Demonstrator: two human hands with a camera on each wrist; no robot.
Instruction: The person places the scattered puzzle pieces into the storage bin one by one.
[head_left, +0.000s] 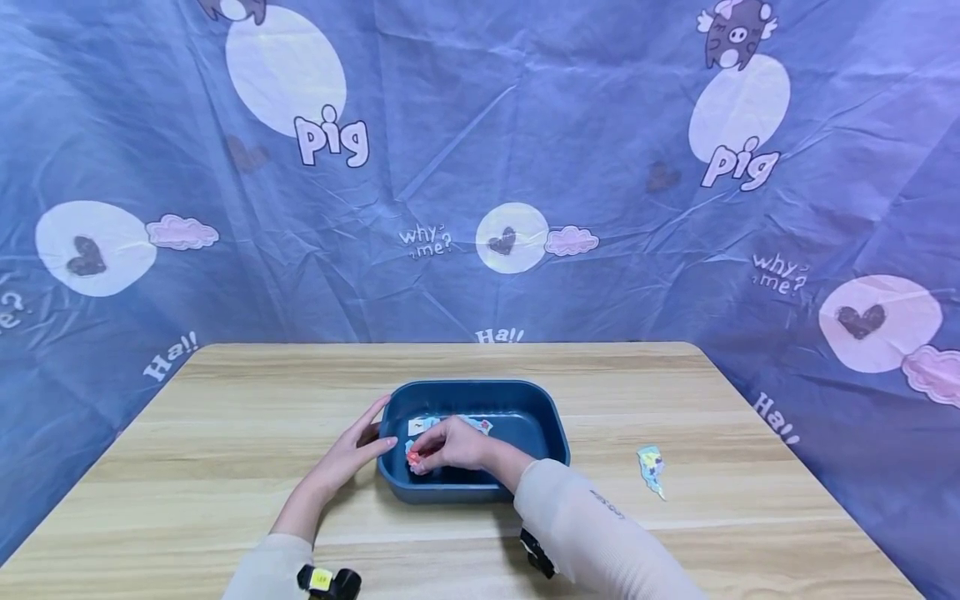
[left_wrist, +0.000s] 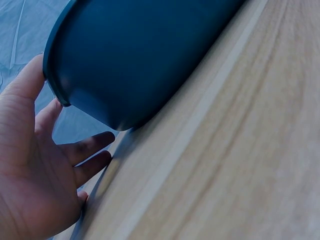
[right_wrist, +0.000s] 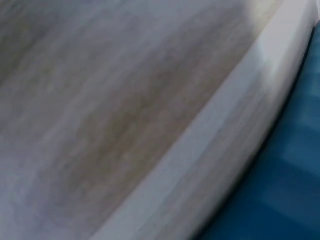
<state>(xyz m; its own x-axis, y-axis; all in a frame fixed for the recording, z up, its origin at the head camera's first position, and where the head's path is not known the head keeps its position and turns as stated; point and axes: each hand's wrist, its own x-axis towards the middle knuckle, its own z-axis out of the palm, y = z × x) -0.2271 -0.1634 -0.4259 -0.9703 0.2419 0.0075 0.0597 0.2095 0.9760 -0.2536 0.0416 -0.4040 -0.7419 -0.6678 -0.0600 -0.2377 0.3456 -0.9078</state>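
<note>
A dark blue rectangular basin point(head_left: 474, 495) with rounded corners stands on the table. My left hand point(head_left: 348, 460) is at its left end, thumb hooked over the rim and forefinger along it. In the left wrist view, the other fingers of that hand point(left_wrist: 42, 165) spread beside the basin's outer wall point(left_wrist: 135, 60). Reaching in over the front right rim, my right hand point(head_left: 453, 446) pinches a small crumpled red-and-blue scrap point(head_left: 415, 460) near the basin's left side. Light blue printed scraps point(head_left: 480, 425) lie on the basin's floor behind that hand, partly hidden by it.
One torn light blue scrap point(head_left: 651, 468) with yellow and purple print lies on the wooden table point(head_left: 750, 533), right of the basin. A blue printed cloth point(head_left: 465, 150) hangs behind the table and along its sides. Both wrists carry black cameras point(head_left: 330, 582).
</note>
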